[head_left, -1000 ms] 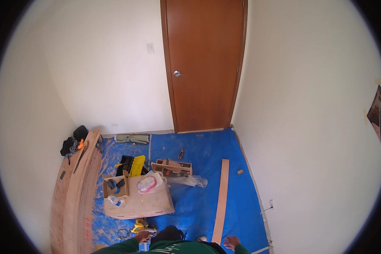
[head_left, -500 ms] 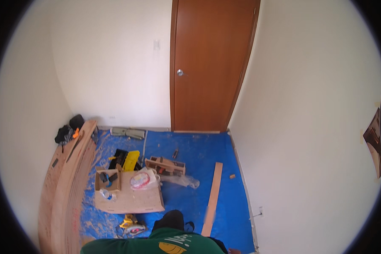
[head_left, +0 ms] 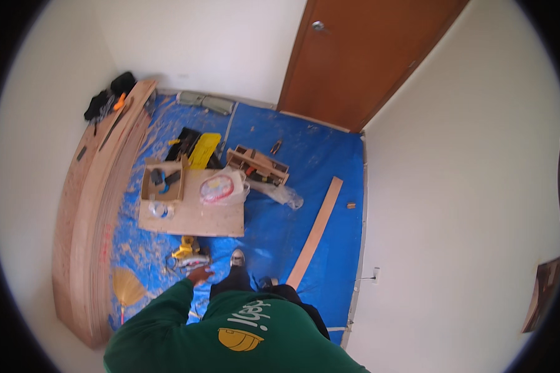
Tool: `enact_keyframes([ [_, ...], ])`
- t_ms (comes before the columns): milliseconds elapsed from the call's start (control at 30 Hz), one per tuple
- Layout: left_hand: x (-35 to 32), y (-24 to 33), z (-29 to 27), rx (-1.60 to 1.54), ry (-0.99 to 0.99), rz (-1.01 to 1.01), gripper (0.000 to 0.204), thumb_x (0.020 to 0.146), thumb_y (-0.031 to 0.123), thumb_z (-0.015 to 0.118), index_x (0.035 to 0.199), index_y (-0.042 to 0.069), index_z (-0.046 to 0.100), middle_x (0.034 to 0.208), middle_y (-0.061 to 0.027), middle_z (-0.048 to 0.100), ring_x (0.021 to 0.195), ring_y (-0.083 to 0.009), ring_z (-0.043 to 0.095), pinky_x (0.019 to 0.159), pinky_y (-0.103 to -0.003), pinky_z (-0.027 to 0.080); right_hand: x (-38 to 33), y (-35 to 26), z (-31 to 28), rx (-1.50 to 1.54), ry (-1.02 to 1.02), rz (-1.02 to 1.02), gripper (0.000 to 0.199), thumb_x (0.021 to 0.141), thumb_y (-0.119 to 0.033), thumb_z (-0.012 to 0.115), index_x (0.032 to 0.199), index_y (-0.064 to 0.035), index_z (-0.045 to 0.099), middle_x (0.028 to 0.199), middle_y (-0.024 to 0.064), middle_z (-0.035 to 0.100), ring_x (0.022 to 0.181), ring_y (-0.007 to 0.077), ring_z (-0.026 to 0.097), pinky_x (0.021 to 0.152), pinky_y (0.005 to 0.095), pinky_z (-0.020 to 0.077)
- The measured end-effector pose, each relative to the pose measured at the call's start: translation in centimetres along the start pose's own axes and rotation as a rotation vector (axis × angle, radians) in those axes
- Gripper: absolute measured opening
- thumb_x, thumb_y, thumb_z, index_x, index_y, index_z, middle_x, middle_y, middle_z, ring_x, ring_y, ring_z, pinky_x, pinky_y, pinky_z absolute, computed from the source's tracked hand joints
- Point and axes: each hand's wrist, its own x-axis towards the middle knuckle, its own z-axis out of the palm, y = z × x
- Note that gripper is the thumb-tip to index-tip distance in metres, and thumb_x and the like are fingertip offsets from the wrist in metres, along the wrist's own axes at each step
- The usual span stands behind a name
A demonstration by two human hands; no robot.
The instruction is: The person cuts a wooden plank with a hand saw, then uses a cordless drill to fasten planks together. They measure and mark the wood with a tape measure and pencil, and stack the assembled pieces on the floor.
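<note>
My left hand (head_left: 198, 274) reaches down on a green sleeve toward a yellow power saw (head_left: 187, 254) lying on the blue tarp (head_left: 317, 155); whether it touches the saw I cannot tell, and its fingers look loosely apart. My right hand is out of sight behind my green shirt. A shoe (head_left: 237, 257) shows just right of the saw.
A plywood board (head_left: 193, 217) lies ahead with a small cardboard box (head_left: 163, 181) and a white bag (head_left: 219, 188) on it. Stacked wood panels (head_left: 93, 199) line the left wall. A loose plank (head_left: 316, 231) lies right, a wooden tool tray (head_left: 257, 165) beyond, a brown door (head_left: 367, 56) at the back.
The view has tilted down and turned left. My left arm has come forward and now reaches toward the yellow saw on the tarp.
</note>
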Motion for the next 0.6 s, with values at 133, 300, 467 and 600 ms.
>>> enact_keyframes([
  [133,-4.7,-4.3,2.4,-0.604,0.057,0.174,0.048,0.1,0.044,0.071,0.138,0.017,0.063,0.125,-0.0015,0.066,0.102,-0.0268,0.067,0.078,-0.045,0.058,0.1,3.0,-3.3,-0.45,-0.085,-0.469,0.033,0.108,-0.04,0.058,0.13,-0.0156,0.061,0.106,0.0095,0.075,0.091,0.0253,0.075,0.075,0.0454,0.0559],
  [300,-12.7,-7.3,14.1,-1.006,0.296,-0.049,0.06,0.104,0.047,0.065,0.154,0.015,0.055,0.131,-0.0064,0.068,0.108,-0.0262,0.067,0.09,-0.046,0.054,4.0,1.4,-11.4,0.022,-0.205,0.381,0.037,0.104,-0.037,0.067,0.135,-0.019,0.059,0.106,0.006,0.075,0.085,0.0206,0.074,0.073,0.0436,0.0557],
  [467,-21.3,-12.7,30.8,-0.405,0.342,0.175,0.056,0.103,0.047,0.066,0.146,0.011,0.065,0.117,-0.0102,0.076,0.103,-0.0248,0.071,0.089,-0.047,0.057,9.0,-2.9,-17.7,-0.031,-0.051,0.431,0.034,0.106,-0.038,0.061,0.134,-0.0179,0.059,0.104,0.0057,0.071,0.089,0.0237,0.072,0.073,0.045,0.0553],
  [600,-28.9,-15.9,41.4,-0.575,0.206,-0.183,0.055,0.103,0.046,0.065,0.145,0.01,0.065,0.118,-0.0105,0.076,0.103,-0.0246,0.072,0.089,-0.047,0.057,12.0,-5.2,-17.4,0.007,-0.189,0.398,0.035,0.103,-0.036,0.066,0.131,-0.0158,0.061,0.105,0.0074,0.071,0.083,0.0226,0.072,0.067,0.0398,0.0541],
])
